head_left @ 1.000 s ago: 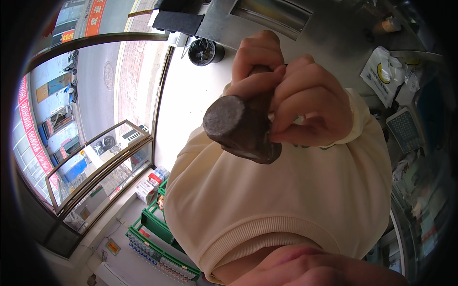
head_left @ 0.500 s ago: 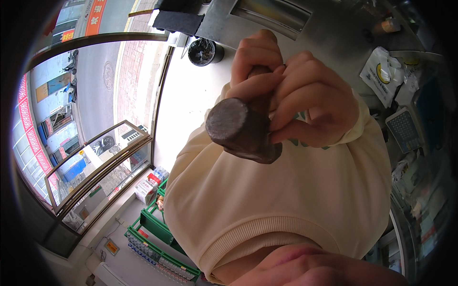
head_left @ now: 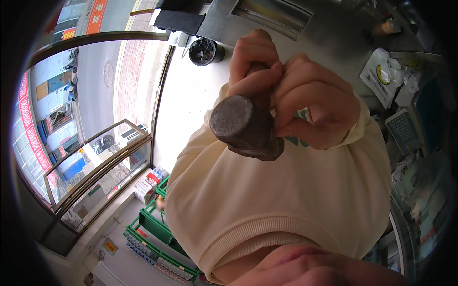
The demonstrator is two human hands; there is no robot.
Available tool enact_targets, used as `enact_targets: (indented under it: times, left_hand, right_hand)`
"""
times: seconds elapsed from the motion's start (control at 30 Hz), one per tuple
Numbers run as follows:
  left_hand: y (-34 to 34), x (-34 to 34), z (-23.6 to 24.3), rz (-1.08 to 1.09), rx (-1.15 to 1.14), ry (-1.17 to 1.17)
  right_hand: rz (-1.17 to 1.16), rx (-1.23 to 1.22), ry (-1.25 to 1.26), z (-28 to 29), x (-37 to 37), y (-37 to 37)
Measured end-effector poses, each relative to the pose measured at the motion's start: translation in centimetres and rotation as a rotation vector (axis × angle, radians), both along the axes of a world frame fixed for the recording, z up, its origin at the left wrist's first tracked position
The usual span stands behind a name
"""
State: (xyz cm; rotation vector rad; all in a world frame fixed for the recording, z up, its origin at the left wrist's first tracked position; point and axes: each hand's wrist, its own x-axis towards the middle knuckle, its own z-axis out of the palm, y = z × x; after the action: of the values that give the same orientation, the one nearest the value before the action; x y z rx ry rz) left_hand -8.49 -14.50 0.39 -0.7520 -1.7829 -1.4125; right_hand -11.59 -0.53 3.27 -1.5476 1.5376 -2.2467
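A dark, worn metal hammer point(head_left: 232, 116) is held up before my chest, its round striking face turned to the view. My left hand point(head_left: 254, 59) is wrapped around the brownish handle above the head. Curled beside it, my right hand point(head_left: 317, 100) brings its thumb and fingertips against the side of the hammer by the head. Both hands touch each other near the handle. Most of the handle is hidden by the fingers. Behind the hammer is my cream sweatshirt point(head_left: 286, 190).
A black-lined bin point(head_left: 205, 51) stands beyond my left hand. At the right are a white plastic bag point(head_left: 381, 74) and a grey keypad device point(head_left: 403, 129). Green shelving point(head_left: 157, 226) with bottles stands at the lower left, near an open window frame point(head_left: 100, 162).
The hammer head has shifted slightly right and up, and its round face has turned a little more toward the view. Both hands keep their hold.
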Motion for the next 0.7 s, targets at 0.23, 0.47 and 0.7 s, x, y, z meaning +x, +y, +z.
enact_targets:
  times: [0.23, 0.47, 0.7]
  left_hand:
    - [0.1, 0.1, -0.3, -0.03, 0.041, 0.001]
    - [0.1, 0.2, -0.2, -0.055, 0.055, -0.051]
    - [-0.4, 0.4, 0.2, -0.08, -0.008, -0.088]
  right_hand:
    - [0.053, 0.045, 0.013, 0.0, -0.3, 0.3]
    - [0.04, -0.004, 0.022, 0.0, -0.5, -0.3]
    - [0.156, 0.115, -0.045, 0.0, -0.4, 0.9]
